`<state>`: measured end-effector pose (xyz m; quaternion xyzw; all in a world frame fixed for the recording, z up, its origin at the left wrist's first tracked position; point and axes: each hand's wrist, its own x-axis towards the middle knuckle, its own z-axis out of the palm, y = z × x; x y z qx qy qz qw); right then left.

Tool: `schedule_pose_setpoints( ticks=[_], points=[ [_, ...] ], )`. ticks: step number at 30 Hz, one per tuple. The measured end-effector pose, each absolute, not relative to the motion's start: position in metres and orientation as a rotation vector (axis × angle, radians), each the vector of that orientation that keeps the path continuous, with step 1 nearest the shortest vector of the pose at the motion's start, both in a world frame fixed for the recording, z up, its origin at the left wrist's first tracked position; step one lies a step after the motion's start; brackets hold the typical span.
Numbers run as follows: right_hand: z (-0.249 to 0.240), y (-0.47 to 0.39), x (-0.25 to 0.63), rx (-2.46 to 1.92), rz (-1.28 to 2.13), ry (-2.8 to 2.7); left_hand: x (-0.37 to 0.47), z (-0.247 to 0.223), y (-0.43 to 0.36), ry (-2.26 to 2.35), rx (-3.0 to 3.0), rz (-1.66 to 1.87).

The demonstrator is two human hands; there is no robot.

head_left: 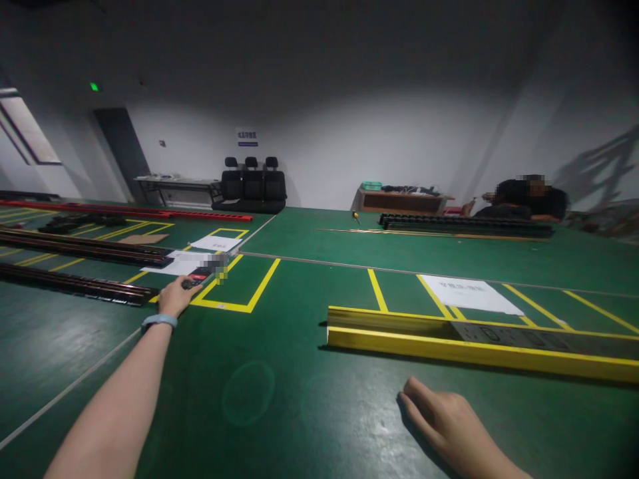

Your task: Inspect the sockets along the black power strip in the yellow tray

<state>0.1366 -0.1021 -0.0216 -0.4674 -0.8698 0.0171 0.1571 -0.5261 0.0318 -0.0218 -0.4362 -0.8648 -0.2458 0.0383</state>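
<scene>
My left hand (174,297) reaches forward over the green table, its fingers wrapped round a dark handheld device (202,273) with a red patch. The far end of the device is pixelated, so its exact kind does not show. My right hand (444,416) rests low on the tabletop, fingers curled together, and no object shows in it. Beyond it, apart from the fingers, lies a long yellow channel-shaped profile (464,347). Inside the channel sits a dark plate with cut-outs (519,336).
Dark long rails (74,283) and a red rail (210,216) lie on the left. White paper sheets (469,295) lie among yellow tape lines. Black rails (464,225) and a yellow-handled tool (356,216) lie farther back. Another person (534,196) is at the far right.
</scene>
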Motion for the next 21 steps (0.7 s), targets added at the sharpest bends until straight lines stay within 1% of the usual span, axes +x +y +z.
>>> schedule_pose_setpoints(
  ticks=[11, 21],
  points=[
    [-0.0167, -0.1021, 0.1341, -1.349, 0.104, -2.485, -0.531, -0.0256, 0.0334, -2.66, -1.339, -0.828],
    [-0.0159, -0.1037, 0.1344, -1.33, 0.095, -2.478, -0.535, -0.0293, 0.0365, -2.682, -1.272, -0.805]
  ],
)
